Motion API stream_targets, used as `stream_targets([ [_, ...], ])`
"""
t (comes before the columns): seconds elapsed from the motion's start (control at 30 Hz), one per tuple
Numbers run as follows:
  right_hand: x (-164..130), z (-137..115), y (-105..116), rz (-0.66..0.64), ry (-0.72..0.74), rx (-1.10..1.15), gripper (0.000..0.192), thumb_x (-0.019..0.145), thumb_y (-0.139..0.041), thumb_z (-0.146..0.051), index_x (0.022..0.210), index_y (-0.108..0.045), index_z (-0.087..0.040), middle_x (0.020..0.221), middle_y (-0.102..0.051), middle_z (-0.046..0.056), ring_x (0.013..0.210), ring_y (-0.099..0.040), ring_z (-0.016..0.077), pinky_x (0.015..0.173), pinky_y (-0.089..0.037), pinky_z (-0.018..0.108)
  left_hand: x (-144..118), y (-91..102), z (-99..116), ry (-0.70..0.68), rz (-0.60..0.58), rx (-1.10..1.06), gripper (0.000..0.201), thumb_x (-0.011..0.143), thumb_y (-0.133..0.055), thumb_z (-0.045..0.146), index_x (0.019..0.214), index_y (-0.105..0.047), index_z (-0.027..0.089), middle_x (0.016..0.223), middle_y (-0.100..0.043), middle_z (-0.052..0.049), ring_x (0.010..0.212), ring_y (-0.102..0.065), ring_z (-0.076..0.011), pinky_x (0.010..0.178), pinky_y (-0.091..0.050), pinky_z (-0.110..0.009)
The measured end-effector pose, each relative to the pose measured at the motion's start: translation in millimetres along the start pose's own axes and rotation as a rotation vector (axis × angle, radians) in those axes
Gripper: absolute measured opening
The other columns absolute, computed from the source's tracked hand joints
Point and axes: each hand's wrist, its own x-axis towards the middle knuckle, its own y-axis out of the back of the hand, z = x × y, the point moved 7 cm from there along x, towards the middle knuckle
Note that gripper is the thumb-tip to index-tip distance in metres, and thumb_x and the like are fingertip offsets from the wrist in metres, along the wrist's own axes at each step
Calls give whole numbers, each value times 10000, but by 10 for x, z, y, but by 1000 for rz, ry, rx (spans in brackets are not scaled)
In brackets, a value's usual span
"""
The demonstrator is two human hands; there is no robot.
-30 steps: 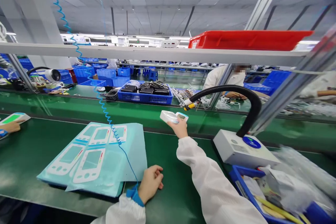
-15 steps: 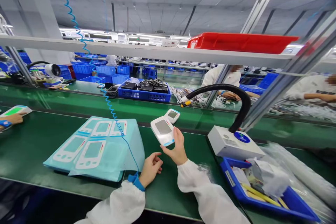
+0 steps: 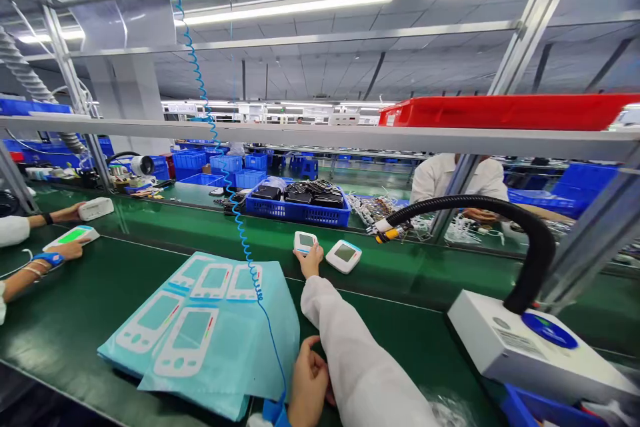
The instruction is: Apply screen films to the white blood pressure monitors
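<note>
White monitor unit (image 3: 305, 241), small screen facing up, lies on the far green belt (image 3: 200, 227) beyond the near bench (image 3: 75, 307). Right hand (image 3: 311, 260) reaches out at full arm's length, fingers laid on the unit's near edge; whether they pinch it or only rest on it cannot be told from this angle. A second unit (image 3: 343, 255) of the same kind lies just to the right of the first, apart from it, untouched.

Left hand (image 3: 309, 383) rests low on the near bench, fingers loosely curled, holding nothing. Blue wrist strap (image 3: 273, 412) at its cuff, with a blue coiled cord (image 3: 220, 160) running up out of frame.

Left of the hands: pale blue sheet (image 3: 205, 327) carrying white device-shaped overlays (image 3: 187, 333), flat on the bench.

Step in hand, by my reading: the unit is being set down on, or picked up from, the belt; contact is at the edge only. The next move calls for either a clean release without nudging the neighbouring unit, or a firmer grip around the body before lifting.

Further out: black hose (image 3: 500, 213) arching from a white box (image 3: 525, 347) at right, nozzle near the belt. Blue basket (image 3: 300, 210) of dark parts across the belt. Red tray (image 3: 505, 111) on the overhead shelf. Another person's hands (image 3: 65, 248) at far left on a similar unit; a seated person in white (image 3: 450, 177) beyond.
</note>
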Motion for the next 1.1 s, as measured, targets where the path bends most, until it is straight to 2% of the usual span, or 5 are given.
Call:
stream_targets([
  [0.13, 89, -95, -240, -204, 51, -21, 389, 831, -515, -335, 1180, -459, -173, 1238, -458, 87, 1080, -477, 235, 887, -391, 475, 18, -20, -29, 9, -10, 55, 429, 645, -453, 186, 1068, -399, 138, 602, -466, 64, 359, -466, -77, 312, -360, -182],
  [0.27, -220, -67, -268, -384, 132, -66, 463, 745, -614, -292, 1166, -511, -131, 1313, -403, 134, 1219, -366, 273, 989, -315, 437, -15, -51, -7, 84, -51, 93, 418, 659, -433, 149, 1073, -385, 127, 630, -475, 53, 371, -471, -71, 312, -345, -171],
  [0.5, -818, 396, 399, -606, 204, -206, 538, 633, -661, -273, 1147, -564, -150, 1356, -384, 135, 1262, -318, 269, 1032, -256, 400, -67, -62, 30, 70, -75, 77, 384, 700, -451, 200, 1076, -405, 139, 662, -471, 47, 415, -471, -69, 370, -382, -181],
  [0.73, -1222, 1029, 1157, -499, 202, -345, 632, 607, -663, -456, 1186, -541, -230, 1352, -394, 112, 1269, -265, 348, 1009, -233, 520, -118, -126, 61, 3, -163, 245, 306, 690, -449, 161, 993, -491, 158, 663, -472, 37, 484, -466, -81, 415, -371, -179],
  [1.1, -1341, 1116, 1256, -363, 298, -337, 449, 756, -513, -414, 1155, -566, -216, 1311, -458, 56, 1250, -343, 263, 1023, -282, 448, -169, -147, 210, -42, -205, 551, 252, 644, -435, 84, 826, -580, 179, 612, -504, 34, 541, -466, -109, 495, -373, -200],
])
